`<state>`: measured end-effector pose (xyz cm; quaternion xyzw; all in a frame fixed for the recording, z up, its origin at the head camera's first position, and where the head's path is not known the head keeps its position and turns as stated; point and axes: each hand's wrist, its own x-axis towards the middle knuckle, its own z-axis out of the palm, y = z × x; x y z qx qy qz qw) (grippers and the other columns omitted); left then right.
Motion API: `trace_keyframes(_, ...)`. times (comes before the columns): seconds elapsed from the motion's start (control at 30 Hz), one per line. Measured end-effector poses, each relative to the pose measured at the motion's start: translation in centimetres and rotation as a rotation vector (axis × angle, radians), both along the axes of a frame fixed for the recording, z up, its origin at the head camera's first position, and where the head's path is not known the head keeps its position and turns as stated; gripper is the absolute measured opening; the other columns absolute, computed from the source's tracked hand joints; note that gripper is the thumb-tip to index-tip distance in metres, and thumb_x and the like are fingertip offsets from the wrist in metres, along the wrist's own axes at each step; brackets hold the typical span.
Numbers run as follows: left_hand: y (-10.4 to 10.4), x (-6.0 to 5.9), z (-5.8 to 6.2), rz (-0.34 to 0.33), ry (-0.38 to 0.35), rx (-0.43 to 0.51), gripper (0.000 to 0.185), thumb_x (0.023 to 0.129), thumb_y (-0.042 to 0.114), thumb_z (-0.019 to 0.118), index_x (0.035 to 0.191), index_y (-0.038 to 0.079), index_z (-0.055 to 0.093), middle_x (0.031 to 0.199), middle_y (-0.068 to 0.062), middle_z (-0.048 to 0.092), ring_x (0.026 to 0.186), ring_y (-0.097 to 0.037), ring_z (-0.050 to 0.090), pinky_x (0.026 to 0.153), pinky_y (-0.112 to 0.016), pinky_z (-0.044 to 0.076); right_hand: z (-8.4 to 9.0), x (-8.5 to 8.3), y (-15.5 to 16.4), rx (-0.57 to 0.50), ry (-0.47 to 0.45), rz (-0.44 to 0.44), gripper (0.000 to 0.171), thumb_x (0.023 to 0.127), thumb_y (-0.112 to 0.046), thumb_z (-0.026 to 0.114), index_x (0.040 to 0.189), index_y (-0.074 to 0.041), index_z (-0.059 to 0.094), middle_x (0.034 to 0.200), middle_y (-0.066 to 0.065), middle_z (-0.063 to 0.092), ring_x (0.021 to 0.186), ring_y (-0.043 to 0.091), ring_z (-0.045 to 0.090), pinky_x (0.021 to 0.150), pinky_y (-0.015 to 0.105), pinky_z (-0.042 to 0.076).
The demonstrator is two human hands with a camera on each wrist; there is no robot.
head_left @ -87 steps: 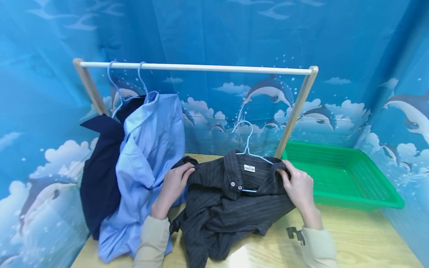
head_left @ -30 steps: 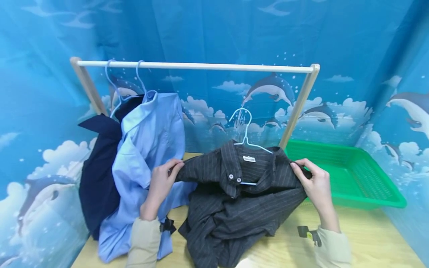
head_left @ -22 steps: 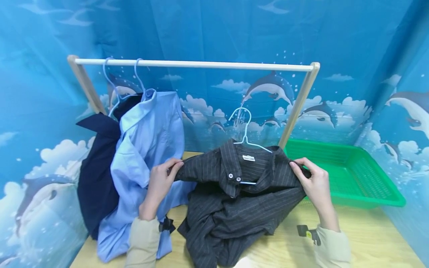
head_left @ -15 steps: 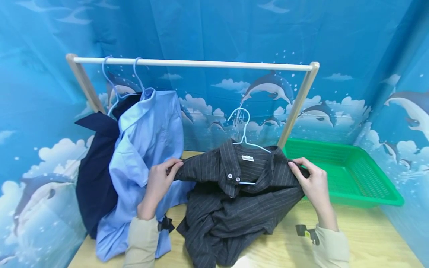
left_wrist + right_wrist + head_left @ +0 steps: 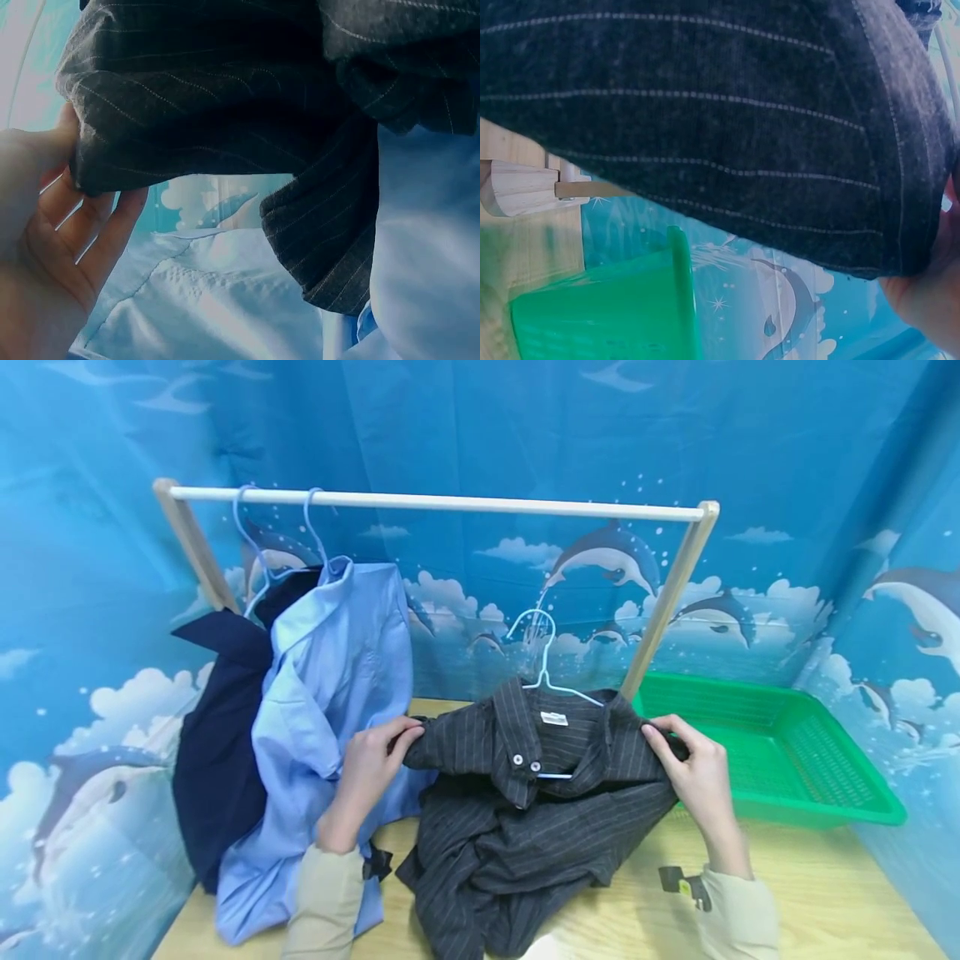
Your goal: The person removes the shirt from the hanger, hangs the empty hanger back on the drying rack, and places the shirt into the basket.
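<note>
Midway through settling striped shirt (image 5: 525, 793) on hanger (image 5: 547, 668): left hand (image 5: 371, 768) and right hand (image 5: 693, 772), fingers pinching each shoulder. Next, probably: lift toward rail (image 5: 435, 503), hook over.

The striped shirt (image 5: 525, 810) hides most of its hanger (image 5: 551, 681)

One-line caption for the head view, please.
Both hands, left hand and right hand, hold a dark striped shirt on a hanger below the rail, beside a green basket.
</note>
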<state>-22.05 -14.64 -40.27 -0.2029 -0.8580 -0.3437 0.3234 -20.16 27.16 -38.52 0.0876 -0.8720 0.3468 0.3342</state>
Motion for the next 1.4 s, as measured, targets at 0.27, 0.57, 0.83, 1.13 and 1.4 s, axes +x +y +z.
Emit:
trace_keyframes(0.27,1.1,0.2,0.0,0.027,0.052,-0.075,0.008,0.094,0.014,0.073,0.097,0.008,0.078,0.092,-0.007,0.077,0.082,-0.028,0.074,0.074,-0.046,0.058,-0.3,-0.1,-0.3,0.031,0.003,-0.002,0.008,0.097,-0.016,0.071,0.100,-0.010,0.076,0.097,0.010,0.076,0.091,0.034,0.070,0.081,0.023,0.045)
trace_keyframes(0.57,1.8,0.5,0.2,0.055,0.074,-0.153,0.009,0.096,0.016,0.071,0.099,0.011,0.078,0.093,-0.004,0.076,0.081,-0.024,0.073,0.072,-0.042,0.058,-0.6,-0.3,-0.4,0.032,0.018,0.005,0.007,0.097,-0.014,0.070,0.100,-0.009,0.075,0.097,0.012,0.076,0.088,0.035,0.070,0.078,0.030,0.048)
trace_keyframes(0.83,1.5,0.6,0.3,0.068,0.129,-0.125,0.018,0.096,0.018,0.071,0.112,0.013,0.079,0.097,-0.005,0.077,0.088,-0.026,0.070,0.076,-0.044,0.057,-0.6,-0.6,-0.2,0.036,0.185,0.010,0.006,0.095,-0.008,0.070,0.097,-0.004,0.075,0.094,0.014,0.075,0.071,-0.004,0.056,0.065,0.022,0.039)
trace_keyframes(1.13,0.1,0.5,0.8,0.141,0.165,-0.065,0.026,0.095,0.017,0.072,0.121,0.014,0.075,0.107,-0.006,0.075,0.099,-0.030,0.066,0.087,-0.047,0.053,-0.6,-0.6,0.5,-0.051,0.194,0.018,0.007,0.092,0.004,0.069,0.097,0.000,0.072,0.093,0.019,0.072,0.093,-0.024,0.048,0.079,0.010,0.038)
trace_keyframes(1.4,-0.4,0.4,0.6,0.174,0.149,-0.112,0.015,0.092,0.013,0.076,0.106,0.011,0.080,0.098,-0.006,0.077,0.095,-0.030,0.067,0.087,-0.050,0.052,-0.5,-0.5,0.8,-0.045,0.169,0.039,0.008,0.093,0.003,0.068,0.099,-0.001,0.073,0.095,0.018,0.072,0.091,-0.021,0.051,0.078,0.011,0.038)
